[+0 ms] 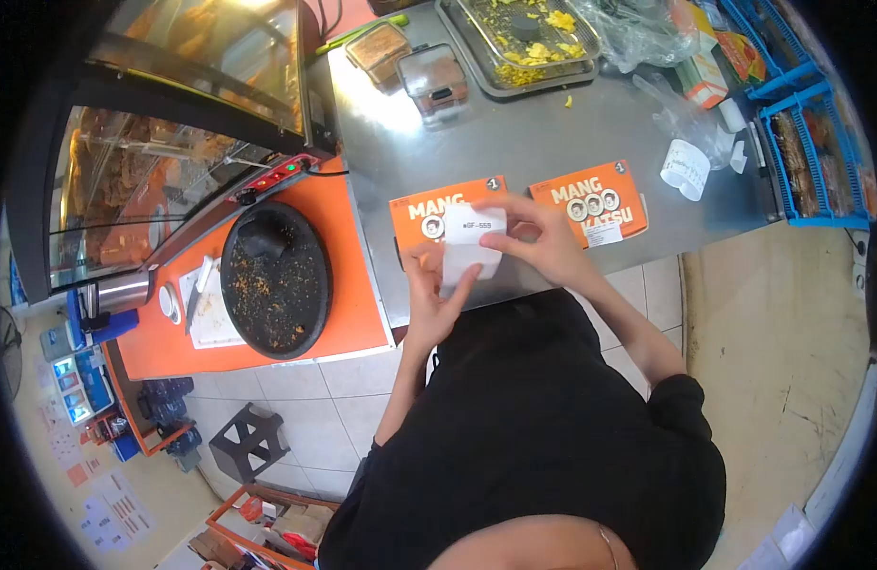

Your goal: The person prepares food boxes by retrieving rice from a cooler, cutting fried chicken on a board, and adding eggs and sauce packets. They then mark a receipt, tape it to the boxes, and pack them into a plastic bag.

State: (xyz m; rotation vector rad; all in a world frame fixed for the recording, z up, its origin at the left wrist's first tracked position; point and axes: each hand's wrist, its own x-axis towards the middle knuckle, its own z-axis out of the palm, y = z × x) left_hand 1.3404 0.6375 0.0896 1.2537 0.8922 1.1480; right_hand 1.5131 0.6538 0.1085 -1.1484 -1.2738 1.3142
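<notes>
A white printed paper slip (475, 228) is held up between my two hands, over the front edge of the steel counter. My left hand (431, 293) pinches its lower left side, thumb in front. From the right, my right hand (538, 240) grips the slip's right edge between thumb and fingers. Behind the slip lies an orange printed food box (413, 207), partly covered by the paper and my left hand. A second orange box (595, 201) sits to the right, near my right hand, with a small white label on its front edge.
On the steel counter (514, 133) are two lidded containers (433, 80), a tray (514, 87) with yellow scraps and a curled receipt (685, 170). Leftward stand a round black pan (276, 296) with crumbs, a knife (200, 290) on a white board, and a glass food warmer (144, 190).
</notes>
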